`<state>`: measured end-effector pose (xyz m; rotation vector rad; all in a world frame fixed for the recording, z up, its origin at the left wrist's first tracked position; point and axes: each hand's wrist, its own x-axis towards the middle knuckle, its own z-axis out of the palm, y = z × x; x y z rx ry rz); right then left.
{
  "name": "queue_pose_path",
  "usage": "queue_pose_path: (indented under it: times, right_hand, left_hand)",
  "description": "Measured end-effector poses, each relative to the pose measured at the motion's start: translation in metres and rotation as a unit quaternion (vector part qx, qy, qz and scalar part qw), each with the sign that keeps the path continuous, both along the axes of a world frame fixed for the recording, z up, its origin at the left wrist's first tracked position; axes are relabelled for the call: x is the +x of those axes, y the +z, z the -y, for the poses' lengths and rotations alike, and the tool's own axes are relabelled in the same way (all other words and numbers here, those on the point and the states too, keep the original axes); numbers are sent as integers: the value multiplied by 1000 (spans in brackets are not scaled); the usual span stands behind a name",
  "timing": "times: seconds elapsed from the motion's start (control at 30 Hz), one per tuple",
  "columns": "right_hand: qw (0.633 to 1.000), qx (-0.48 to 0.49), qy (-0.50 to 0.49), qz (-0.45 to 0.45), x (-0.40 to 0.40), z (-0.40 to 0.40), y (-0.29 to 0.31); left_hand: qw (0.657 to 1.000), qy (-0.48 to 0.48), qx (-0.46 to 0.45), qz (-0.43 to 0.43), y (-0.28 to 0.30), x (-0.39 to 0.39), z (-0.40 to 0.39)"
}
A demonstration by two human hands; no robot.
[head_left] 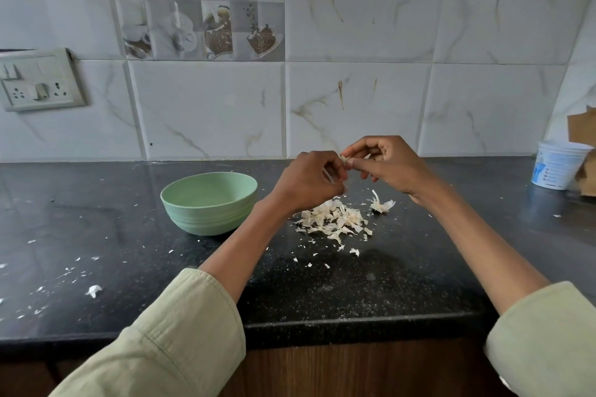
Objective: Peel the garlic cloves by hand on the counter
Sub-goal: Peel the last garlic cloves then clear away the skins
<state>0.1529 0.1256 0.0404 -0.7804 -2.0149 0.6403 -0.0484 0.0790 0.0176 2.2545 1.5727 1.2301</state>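
head-worn view, looking down, counter (354, 293) close

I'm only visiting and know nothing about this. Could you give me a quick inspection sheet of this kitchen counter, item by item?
Surface: black speckled counter, dusted with pale flakes.
Job's things: garlic clove held up between both hands; pile of garlic skins on the counter below them; green bowl left of the pile, its bottom hidden.
Clutter: stray skin scrap near the front left edge; white plastic tub and cardboard piece at far right.
Hands: left hand and right hand both pinch the clove.
Cables: nothing seen.
Surroundings: marbled wall tiles, coffee-print tile, switchboard on the left.
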Motion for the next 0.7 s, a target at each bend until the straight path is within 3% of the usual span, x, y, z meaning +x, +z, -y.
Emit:
queue_pose_path:
  times: [0.17,0.33,0.5,0.57,0.7]
  right_hand:
    - [1000,-14,-1,3,0,-4,-2]
    - [998,-50,38,9,-4,-4,-7]
    - [991,-92,100,-21,-3,-3,-9]
    - [993,-68,93,19,-6,-1,-13]
    - [981,44,45,181,-21,-1,-33]
  left_hand:
    - [997,41,61,13,6,-1,4]
    - [994,0,102,-41,11,1,10]
    - [989,42,130,-63,18,-2,29]
    - [982,93,141,-91,20,-9,40]
    - [963,216,127,-101,20,-39,58]
